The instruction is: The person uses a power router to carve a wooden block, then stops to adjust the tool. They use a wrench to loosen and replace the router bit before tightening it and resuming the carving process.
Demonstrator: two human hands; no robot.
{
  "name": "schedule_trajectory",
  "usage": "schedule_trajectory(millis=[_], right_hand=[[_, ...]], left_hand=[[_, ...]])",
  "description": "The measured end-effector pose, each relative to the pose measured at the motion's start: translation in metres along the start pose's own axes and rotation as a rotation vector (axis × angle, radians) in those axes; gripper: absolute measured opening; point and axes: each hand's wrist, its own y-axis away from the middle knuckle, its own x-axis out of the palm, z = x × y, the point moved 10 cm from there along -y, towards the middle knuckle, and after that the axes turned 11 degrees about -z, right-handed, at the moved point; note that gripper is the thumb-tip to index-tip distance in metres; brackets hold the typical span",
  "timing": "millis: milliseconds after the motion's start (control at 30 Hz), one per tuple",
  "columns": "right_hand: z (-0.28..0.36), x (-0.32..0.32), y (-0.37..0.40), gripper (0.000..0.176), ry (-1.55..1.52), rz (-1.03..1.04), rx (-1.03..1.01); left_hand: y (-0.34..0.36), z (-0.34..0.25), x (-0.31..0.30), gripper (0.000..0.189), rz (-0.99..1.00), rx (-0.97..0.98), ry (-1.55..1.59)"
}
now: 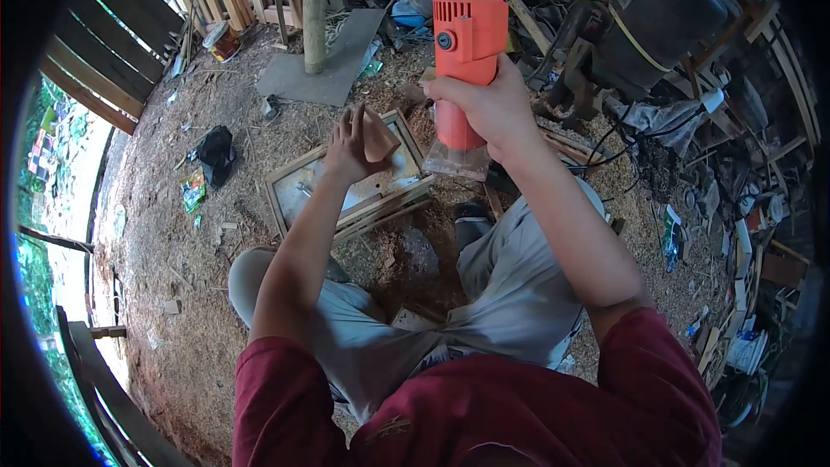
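The right hand [488, 108] grips an orange power tool [462, 60] — upright. The left hand [350, 151] holds a small wooden block [379, 137] over a wooden frame [346, 186].

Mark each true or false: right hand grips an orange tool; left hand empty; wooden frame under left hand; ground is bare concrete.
1. The right hand grips an orange power tool. True.
2. The left hand is empty. False: it holds a small wooden block.
3. A wooden frame lies below the left hand. True.
4. The ground is bare concrete. False: sawdust covers it.
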Motion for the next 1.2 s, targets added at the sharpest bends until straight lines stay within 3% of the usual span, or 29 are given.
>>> schedule_trajectory(millis=[200, 300, 600, 700, 800, 933, 1033, 1133, 1200], right_hand=[[-0.004, -0.014, -0.009, 0.047, -0.033, -0.043, -0.001], [-0.006, -0.016, -0.012, 0.047, -0.047, -0.025, 0.018], [-0.001, -0.026, -0.011, 0.049, -0.026, -0.079, 0.009], [-0.004, -0.028, -0.014, 0.049, -0.026, -0.071, 0.003], [-0.004, -0.029, -0.015, 0.049, -0.040, -0.060, 0.004], [-0.005, -0.029, -0.014, 0.049, -0.017, -0.049, 0.006], [-0.009, -0.029, -0.017, 0.049, -0.020, -0.035, 0.016], [-0.004, -0.029, -0.014, 0.050, 0.014, -0.048, 0.026], [-0.002, -0.027, -0.012, 0.050, 0.031, -0.051, 0.031]], left_hand=[[0.006, 0.011, 0.024, 0.123, 0.047, 0.112, -0.145], [0.000, 0.013, 0.028, 0.118, 0.174, 0.000, -0.130], [-0.030, -0.013, -0.007, 0.098, -0.195, -0.008, -0.014], [-0.027, -0.034, -0.013, 0.090, -0.273, 0.186, -0.023], [-0.018, -0.013, 0.032, 0.083, 0.111, 0.096, -0.170], [-0.026, -0.013, 0.020, 0.083, -0.082, 0.066, -0.115], [-0.028, -0.025, 0.004, 0.081, -0.193, 0.150, -0.106], [-0.021, -0.018, 0.027, 0.077, 0.149, 0.102, -0.257], [-0.022, -0.026, 0.013, 0.074, -0.031, 0.144, -0.210]])
